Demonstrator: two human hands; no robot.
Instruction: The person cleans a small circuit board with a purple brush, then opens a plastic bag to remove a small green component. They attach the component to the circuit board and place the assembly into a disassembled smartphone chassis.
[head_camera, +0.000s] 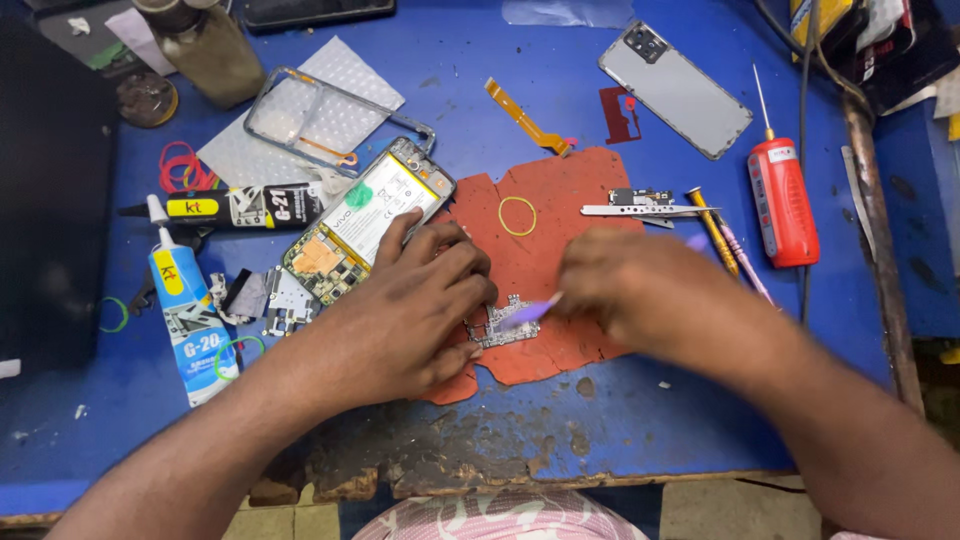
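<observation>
Pinning circuit board (503, 325) w/ left hand (415, 310), right hand (625, 290) w/ purple tool (530, 312)

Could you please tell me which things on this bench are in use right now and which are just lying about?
In use: left hand steadying circuit board; right hand working purple tool; orange mat.

Lying about: opened phone, red tool, tweezers, glue tube, back cover.
</observation>
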